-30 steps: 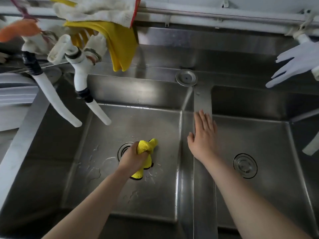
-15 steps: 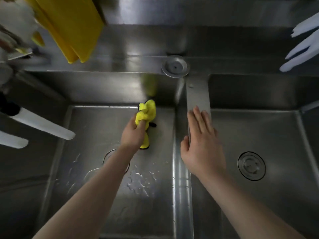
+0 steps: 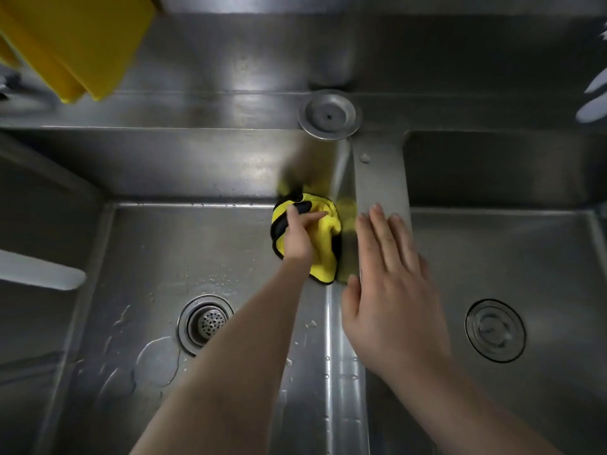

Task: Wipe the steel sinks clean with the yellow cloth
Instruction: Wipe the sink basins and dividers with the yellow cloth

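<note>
Against the steel divider [image 3: 381, 178]: crumpled yellow cloth [image 3: 323, 224], shifted from drain [image 3: 207, 320], gripped by left hand [image 3: 299, 238]; right hand [image 3: 391, 290] flat, open; corner underway.

Two stainless steel sink basins appear, the left basin [image 3: 138, 257] and the right basin [image 3: 542, 257], one on each side of the flat steel divider [image 3: 382, 178]. Each has one round drain: a perforated strainer drain [image 3: 207, 323] left of the divider, a covered drain [image 3: 495, 330] right of it. One round steel cap [image 3: 329, 113] sits at the divider's far end. One crumpled yellow cloth with black trim [image 3: 323, 221] lies just left of the divider. Two bare hands show, the left hand [image 3: 297, 238] and the right hand [image 3: 391, 290]. One yellow hanging sheet [image 3: 75, 41] is far left of the divider
</note>
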`<act>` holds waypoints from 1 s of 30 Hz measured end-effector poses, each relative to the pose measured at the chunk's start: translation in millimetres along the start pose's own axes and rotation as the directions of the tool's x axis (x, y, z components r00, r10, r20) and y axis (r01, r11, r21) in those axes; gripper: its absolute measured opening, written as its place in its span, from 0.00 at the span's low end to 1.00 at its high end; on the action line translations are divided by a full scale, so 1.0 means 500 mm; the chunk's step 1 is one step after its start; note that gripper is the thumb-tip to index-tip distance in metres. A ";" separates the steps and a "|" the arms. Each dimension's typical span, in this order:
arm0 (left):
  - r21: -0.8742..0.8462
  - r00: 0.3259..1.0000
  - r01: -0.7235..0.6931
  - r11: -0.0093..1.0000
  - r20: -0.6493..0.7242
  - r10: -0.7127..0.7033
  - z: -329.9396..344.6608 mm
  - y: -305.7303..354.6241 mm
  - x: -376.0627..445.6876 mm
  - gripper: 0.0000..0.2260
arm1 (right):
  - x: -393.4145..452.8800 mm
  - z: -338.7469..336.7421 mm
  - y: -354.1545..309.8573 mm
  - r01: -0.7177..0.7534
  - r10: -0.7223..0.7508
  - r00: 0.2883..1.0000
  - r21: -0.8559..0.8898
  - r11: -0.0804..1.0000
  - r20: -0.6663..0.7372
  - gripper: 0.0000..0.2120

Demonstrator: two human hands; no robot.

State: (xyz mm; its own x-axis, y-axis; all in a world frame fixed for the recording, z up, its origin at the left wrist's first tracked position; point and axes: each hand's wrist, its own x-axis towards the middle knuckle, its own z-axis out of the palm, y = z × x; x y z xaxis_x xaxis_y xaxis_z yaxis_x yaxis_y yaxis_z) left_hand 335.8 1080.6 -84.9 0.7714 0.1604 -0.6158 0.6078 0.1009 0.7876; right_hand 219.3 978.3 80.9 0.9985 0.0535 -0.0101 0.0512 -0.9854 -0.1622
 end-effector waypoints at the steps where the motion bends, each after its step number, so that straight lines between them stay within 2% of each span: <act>1: 0.027 0.996 -0.045 0.999 -0.074 0.047 0.005 0.000 0.005 0.27 | 0.000 0.000 0.001 0.000 0.000 1.000 -0.003 1.000 -0.002 0.33; 3: 0.262 0.956 -0.182 0.948 -0.178 0.233 0.023 -0.009 0.018 0.17 | 0.000 0.001 0.000 -0.005 0.005 1.000 0.004 1.000 -0.013 0.33; 4: 0.364 0.935 -0.219 0.905 -0.186 0.301 0.034 -0.017 0.023 0.15 | 0.001 0.001 -0.001 -0.009 0.009 1.000 0.012 1.000 -0.019 0.33; 9: 0.617 0.902 -0.309 0.724 -0.051 0.429 0.044 -0.064 0.018 0.24 | 0.000 0.001 -0.003 -0.011 0.012 0.999 0.020 1.000 -0.030 0.34; 13: 0.712 0.894 -0.344 0.612 0.049 0.445 0.024 -0.095 0.027 0.20 | -0.001 0.000 -0.002 -0.013 0.013 1.000 0.018 1.000 -0.024 0.34; 18: 0.795 0.880 -0.378 0.474 0.149 0.451 0.007 -0.126 0.019 0.25 | 0.001 0.003 -0.002 -0.006 0.006 0.999 0.008 1.000 -0.033 0.34; 22: 0.871 0.862 -0.373 0.318 0.198 0.467 -0.022 -0.160 -0.004 0.29 | -0.001 0.001 -0.002 -0.019 0.019 1.000 0.010 1.000 -0.022 0.33; 30: 0.926 0.838 -0.374 0.054 0.313 0.447 -0.077 -0.226 -0.053 0.36 | -0.001 0.005 -0.001 -0.016 0.016 1.000 0.019 1.000 -0.018 0.33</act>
State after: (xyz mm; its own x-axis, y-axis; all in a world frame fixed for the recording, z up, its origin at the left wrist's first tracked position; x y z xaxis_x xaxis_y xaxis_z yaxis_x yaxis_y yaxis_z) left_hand 239.2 1102.9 -156.7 0.9771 -0.1276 -0.1700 -0.0815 -0.9635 0.2550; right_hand 218.9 979.0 78.7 0.9994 0.0345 0.0051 0.0348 -0.9830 -0.1804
